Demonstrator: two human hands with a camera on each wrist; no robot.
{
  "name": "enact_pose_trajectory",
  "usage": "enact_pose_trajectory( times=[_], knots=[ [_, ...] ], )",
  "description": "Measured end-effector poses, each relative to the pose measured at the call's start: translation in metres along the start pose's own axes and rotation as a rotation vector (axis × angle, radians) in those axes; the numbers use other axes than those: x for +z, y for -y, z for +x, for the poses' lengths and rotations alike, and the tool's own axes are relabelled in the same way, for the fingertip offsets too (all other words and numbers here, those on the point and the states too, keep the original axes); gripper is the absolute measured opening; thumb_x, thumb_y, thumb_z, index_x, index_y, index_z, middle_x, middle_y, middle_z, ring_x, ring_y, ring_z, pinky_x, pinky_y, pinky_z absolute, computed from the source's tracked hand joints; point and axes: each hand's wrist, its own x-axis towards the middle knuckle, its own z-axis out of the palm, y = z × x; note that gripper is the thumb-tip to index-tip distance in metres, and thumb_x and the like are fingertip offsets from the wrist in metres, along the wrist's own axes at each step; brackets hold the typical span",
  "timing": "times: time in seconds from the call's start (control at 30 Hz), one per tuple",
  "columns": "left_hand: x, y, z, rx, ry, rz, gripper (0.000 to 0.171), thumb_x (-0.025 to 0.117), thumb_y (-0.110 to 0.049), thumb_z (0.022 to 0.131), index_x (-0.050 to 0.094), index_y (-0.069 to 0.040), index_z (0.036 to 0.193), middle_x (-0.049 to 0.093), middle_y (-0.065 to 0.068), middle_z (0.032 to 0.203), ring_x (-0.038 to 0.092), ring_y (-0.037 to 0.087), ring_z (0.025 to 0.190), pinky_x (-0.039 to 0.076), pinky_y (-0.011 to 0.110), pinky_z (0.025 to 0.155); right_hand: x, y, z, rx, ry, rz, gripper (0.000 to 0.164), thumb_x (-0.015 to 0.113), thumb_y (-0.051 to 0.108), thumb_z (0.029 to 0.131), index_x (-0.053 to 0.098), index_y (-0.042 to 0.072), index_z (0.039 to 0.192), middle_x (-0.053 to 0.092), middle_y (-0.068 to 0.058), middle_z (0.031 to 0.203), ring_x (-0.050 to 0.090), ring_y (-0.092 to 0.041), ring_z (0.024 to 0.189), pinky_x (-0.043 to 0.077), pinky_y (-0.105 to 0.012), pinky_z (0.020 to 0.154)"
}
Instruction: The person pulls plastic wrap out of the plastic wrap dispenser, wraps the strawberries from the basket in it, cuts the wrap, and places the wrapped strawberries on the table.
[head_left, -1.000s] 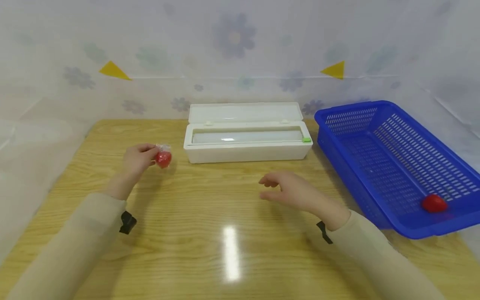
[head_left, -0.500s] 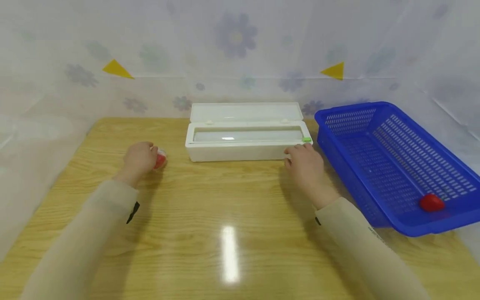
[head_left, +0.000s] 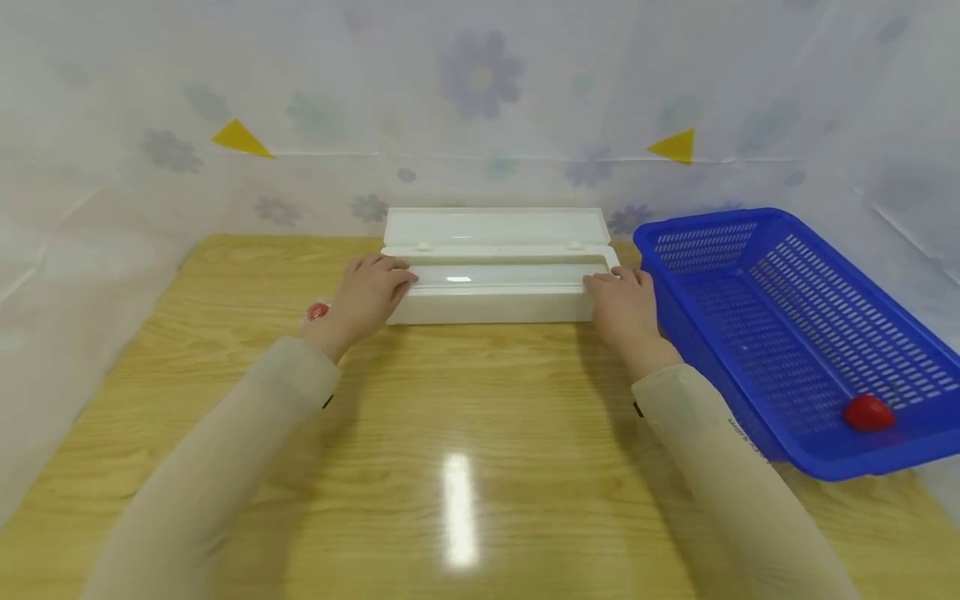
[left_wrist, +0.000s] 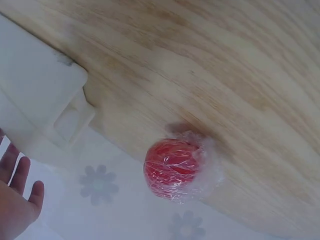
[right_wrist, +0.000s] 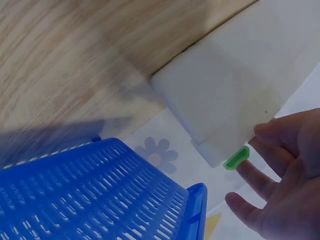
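A white cling film dispenser (head_left: 487,308) stands at the back of the table, its lid (head_left: 495,225) tipped back and a film roll (head_left: 502,273) inside. At its left end, my left hand (head_left: 363,300) reaches over the front edge with relaxed fingers. My right hand (head_left: 624,310) is at the other end. In the right wrist view its thumb lies at the box edge and a finger meets the green slide cutter (right_wrist: 237,158). A round red item (left_wrist: 172,165) wrapped in clear film lies on the table beside the left wrist, away from the fingers.
A blue perforated basket (head_left: 720,350) stands close to the right of the dispenser and right forearm, with another red item (head_left: 868,412) inside at its near end. Behind the wooden table (head_left: 390,467) hangs a flowered cloth (head_left: 322,75) with two yellow triangles.
My left hand has let go of the wrapped red item on the table and moved right to the dispenser. My right hand has moved forward to the dispenser's right end.
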Motion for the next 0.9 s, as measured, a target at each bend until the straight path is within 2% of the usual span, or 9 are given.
enact_pose_trajectory(
  times=[0.13,0.33,0.57,0.67,0.77,0.9],
  knots=[
    [0.001,0.001,0.006,0.006,-0.047,-0.01,0.022,0.056,-0.012,0.092,0.071,-0.003,0.104,0.069,0.017,0.111,0.056,0.034,0.107,0.045,0.054,0.094,0.002,-0.003,0.002,-0.014,-0.057,0.003,0.038,0.05,-0.002,0.088,0.064,0.006,0.122,0.068,-0.017,0.118,0.047,-0.036,0.121,0.034,-0.057,0.102],
    [0.003,0.001,0.011,0.02,-0.071,0.043,0.019,0.054,-0.004,0.09,0.07,0.0,0.1,0.072,0.018,0.1,0.061,0.034,0.095,0.051,0.048,0.086,0.002,-0.005,0.007,-0.029,-0.103,0.031,0.031,0.053,0.004,0.088,0.068,0.005,0.116,0.07,-0.019,0.11,0.053,-0.037,0.108,0.038,-0.056,0.097],
    [0.005,-0.003,0.014,-0.028,-0.078,0.069,0.018,0.057,-0.01,0.089,0.07,0.0,0.097,0.071,0.017,0.093,0.062,0.032,0.088,0.052,0.047,0.081,0.01,-0.005,0.018,-0.052,-0.303,0.103,0.021,0.057,0.004,0.086,0.072,-0.001,0.099,0.073,-0.022,0.095,0.059,-0.038,0.09,0.044,-0.054,0.084],
    [0.006,-0.005,0.015,-0.047,-0.101,0.085,0.018,0.058,-0.013,0.089,0.07,-0.001,0.094,0.071,0.016,0.089,0.062,0.031,0.084,0.053,0.046,0.077,0.013,-0.006,0.021,-0.05,-0.351,0.14,0.018,0.057,0.002,0.085,0.071,-0.004,0.095,0.073,-0.024,0.091,0.059,-0.039,0.086,0.046,-0.053,0.081],
    [0.006,-0.006,0.015,-0.059,-0.123,0.09,0.018,0.057,-0.013,0.09,0.07,-0.001,0.094,0.072,0.016,0.089,0.063,0.031,0.083,0.054,0.045,0.074,0.014,-0.007,0.022,-0.041,-0.351,0.19,0.017,0.056,0.003,0.087,0.068,-0.007,0.093,0.071,-0.026,0.09,0.059,-0.04,0.086,0.048,-0.053,0.081],
    [0.005,-0.006,0.015,-0.061,-0.137,0.071,0.018,0.056,-0.008,0.091,0.07,0.001,0.098,0.074,0.019,0.094,0.065,0.033,0.086,0.055,0.046,0.077,0.015,-0.007,0.024,0.014,-0.281,0.283,0.022,0.05,0.008,0.093,0.062,-0.007,0.1,0.068,-0.028,0.089,0.059,-0.04,0.08,0.051,-0.054,0.073]
  ],
)
